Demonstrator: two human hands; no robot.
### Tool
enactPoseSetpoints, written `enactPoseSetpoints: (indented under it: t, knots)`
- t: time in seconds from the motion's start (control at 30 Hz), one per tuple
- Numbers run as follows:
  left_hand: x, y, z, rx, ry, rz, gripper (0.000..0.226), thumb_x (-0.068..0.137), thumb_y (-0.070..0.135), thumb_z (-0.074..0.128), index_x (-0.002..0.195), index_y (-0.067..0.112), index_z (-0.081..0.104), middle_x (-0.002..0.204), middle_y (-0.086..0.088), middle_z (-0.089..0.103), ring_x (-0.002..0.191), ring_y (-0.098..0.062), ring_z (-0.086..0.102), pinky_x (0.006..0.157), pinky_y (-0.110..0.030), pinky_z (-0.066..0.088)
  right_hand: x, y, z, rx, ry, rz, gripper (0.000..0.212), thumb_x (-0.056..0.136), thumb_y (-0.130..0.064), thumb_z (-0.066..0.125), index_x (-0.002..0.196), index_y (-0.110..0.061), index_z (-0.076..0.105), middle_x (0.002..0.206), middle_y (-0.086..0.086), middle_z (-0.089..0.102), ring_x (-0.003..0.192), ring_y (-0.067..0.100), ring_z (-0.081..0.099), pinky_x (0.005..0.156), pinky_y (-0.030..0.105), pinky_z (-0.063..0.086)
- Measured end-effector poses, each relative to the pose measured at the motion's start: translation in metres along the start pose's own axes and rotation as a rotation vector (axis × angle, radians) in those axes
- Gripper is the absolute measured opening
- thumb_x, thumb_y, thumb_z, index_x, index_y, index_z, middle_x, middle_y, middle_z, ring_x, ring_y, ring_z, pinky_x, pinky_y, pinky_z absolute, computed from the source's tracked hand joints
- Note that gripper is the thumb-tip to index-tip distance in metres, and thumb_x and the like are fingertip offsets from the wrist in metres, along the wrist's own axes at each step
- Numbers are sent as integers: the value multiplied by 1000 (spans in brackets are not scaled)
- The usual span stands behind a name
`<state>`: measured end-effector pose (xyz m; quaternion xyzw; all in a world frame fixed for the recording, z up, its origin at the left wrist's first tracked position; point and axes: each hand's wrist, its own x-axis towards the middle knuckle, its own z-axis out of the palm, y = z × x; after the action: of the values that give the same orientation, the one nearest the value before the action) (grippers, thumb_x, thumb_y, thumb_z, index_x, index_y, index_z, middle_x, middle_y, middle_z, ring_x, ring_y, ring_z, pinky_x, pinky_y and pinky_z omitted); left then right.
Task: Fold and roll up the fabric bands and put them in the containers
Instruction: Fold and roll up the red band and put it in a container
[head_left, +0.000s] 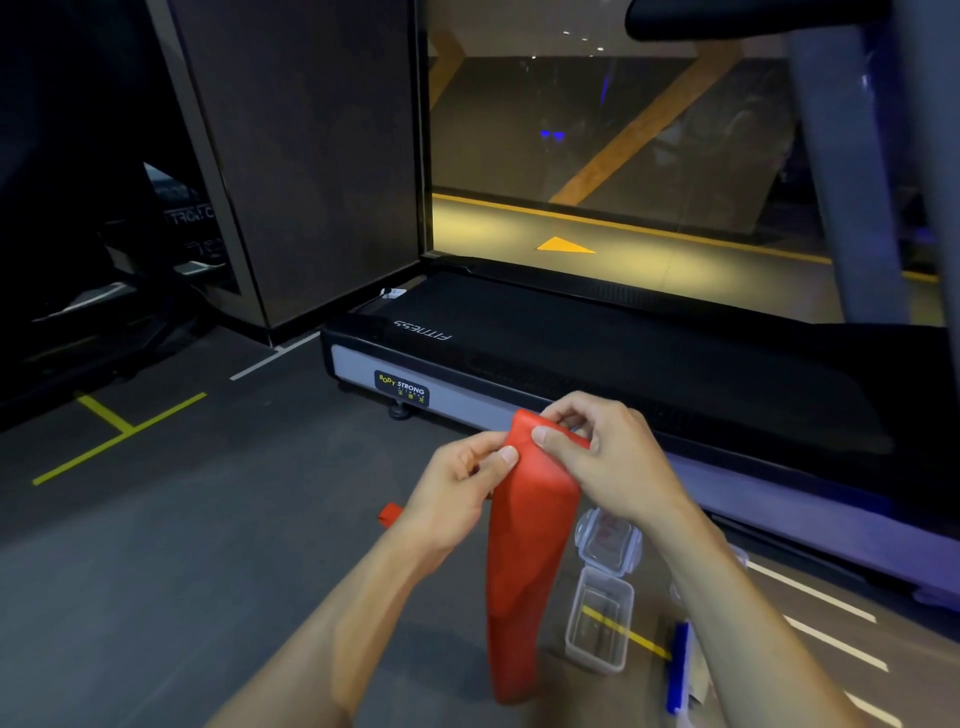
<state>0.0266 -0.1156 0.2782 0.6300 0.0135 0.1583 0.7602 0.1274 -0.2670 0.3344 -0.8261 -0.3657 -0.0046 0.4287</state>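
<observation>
- Red fabric band (524, 551) hanging over the floor (208, 545), top end pinched by left hand (457, 488) and right hand (608, 457), fingers curled on it.
- Open container (597, 621) and lidded container (609, 540) below, beside the treadmill (623, 353).
- Risk: loose tail twisting, spoiling the fold; slack roll springing open.
- Dim gym, taped floor lines.
</observation>
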Motion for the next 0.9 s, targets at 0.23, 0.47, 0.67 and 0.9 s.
enactPoseSetpoints:
  t: [0.23,0.47,0.67,0.9]
  knots:
    - [4,-3,-1,-3,58,16,26,104,7,52,126,9,67,105,-13,78,94,-20,74,83,-29,57,-1,-3,1,153,-53,32,9,94,-26,72,100,-26,67,73,4,69,57,7,52,61,31,45]
    - [7,-7,-2,18,106,10,28,103,10,55,130,10,65,111,-17,76,98,-23,72,88,-34,57,-3,-6,2,121,-108,26,12,100,-31,62,94,-26,70,78,0,74,74,22,69,72,44,54]
    - [5,-6,-4,82,149,19,18,101,16,59,114,9,70,98,-7,76,88,-16,69,80,-28,55,-4,-4,4,72,-185,28,27,105,-37,52,90,-24,70,84,2,73,78,17,67,77,48,54]
    - [4,-5,-2,34,134,15,30,90,29,65,110,7,70,91,-11,76,81,-16,71,73,-26,56,-4,-3,5,-46,-168,-23,10,93,-36,70,91,-29,75,79,-6,74,71,9,66,72,37,54]
